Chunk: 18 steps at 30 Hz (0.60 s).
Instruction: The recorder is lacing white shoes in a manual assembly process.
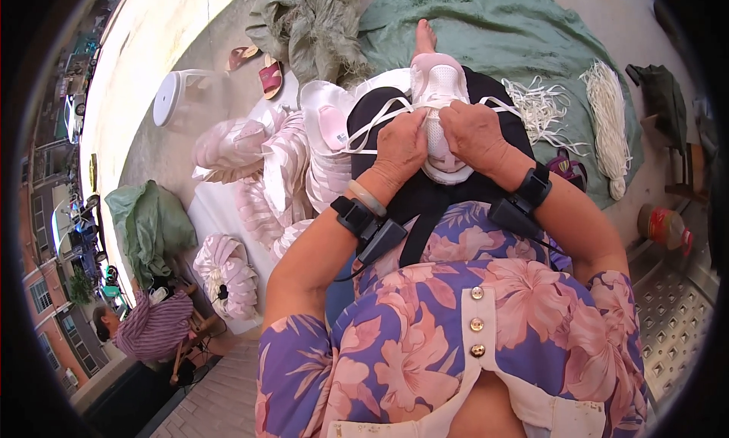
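A pale pink and white sneaker (439, 73) lies across my black-trousered lap, toe end away from me. My left hand (401, 145) is closed at its left lacing edge, with a white shoelace (373, 123) looping out beside it. From the opposite side my right hand (477, 136) pinches in at the tongue, fingers curled, and another white lace end (497, 102) trails off to the right. The knuckles nearly meet over the shoe, so the exact pinch of the fingertips is hidden. A lone pale upper with a pink insole (332, 124) sits left of my knee.
Stacked pale pink uppers (285, 164) fill the left side, with a ring-shaped bundle (226, 277) below. On the green sheet (486, 16) lie loose white laces (538, 107) and a lace hank (607, 126). A white stool (178, 98), sandals (269, 77) and another person (152, 324) are farther left.
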Available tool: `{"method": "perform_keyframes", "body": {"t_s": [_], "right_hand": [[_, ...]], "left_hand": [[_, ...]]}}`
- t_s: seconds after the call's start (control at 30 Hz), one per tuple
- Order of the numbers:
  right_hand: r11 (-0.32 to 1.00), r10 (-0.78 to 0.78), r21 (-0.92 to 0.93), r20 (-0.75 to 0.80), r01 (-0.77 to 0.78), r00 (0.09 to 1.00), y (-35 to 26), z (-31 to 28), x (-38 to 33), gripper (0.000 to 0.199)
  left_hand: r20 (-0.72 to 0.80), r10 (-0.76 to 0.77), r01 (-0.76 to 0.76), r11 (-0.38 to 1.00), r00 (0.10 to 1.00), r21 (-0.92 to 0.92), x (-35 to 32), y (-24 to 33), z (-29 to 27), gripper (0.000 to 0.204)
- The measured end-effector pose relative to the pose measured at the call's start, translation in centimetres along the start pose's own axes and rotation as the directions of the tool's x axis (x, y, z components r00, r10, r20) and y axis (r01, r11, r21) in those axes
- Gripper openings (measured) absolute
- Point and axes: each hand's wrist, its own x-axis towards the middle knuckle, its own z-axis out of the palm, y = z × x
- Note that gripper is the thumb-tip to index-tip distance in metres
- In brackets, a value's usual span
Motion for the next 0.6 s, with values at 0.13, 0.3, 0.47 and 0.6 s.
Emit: {"method": "perform_keyframes", "body": {"t_s": [0.13, 0.3, 0.47, 0.6], "right_hand": [[0.998, -0.063, -0.009, -0.033, 0.063, 0.997, 3.8, -4.5, -6.6, 0.011], [0.906, 0.420, 0.097, -0.096, -0.411, 0.903, 12.9, -7.2, -22.1, 0.007], [0.840, 0.520, 0.128, 0.082, -0.527, 0.850, 11.3, -6.1, -22.4, 0.008], [0.935, 0.348, -0.161, 0.232, -0.317, 0.908, 9.3, -5.6, -17.7, 0.018]], "left_hand": [[0.027, 0.001, -0.004, 0.994, 1.000, 0.113, -0.7, 0.8, -0.4, 0.027], [0.070, -0.044, 0.036, 0.993, 0.997, 0.108, -0.3, 1.7, -0.8, 0.020], [-0.053, 0.012, -0.003, 0.987, 0.999, 0.163, 1.4, -0.4, -2.2, 0.024], [-0.033, 0.026, -0.015, 0.960, 0.999, 0.280, 3.1, -3.2, -2.1, 0.029]]}}
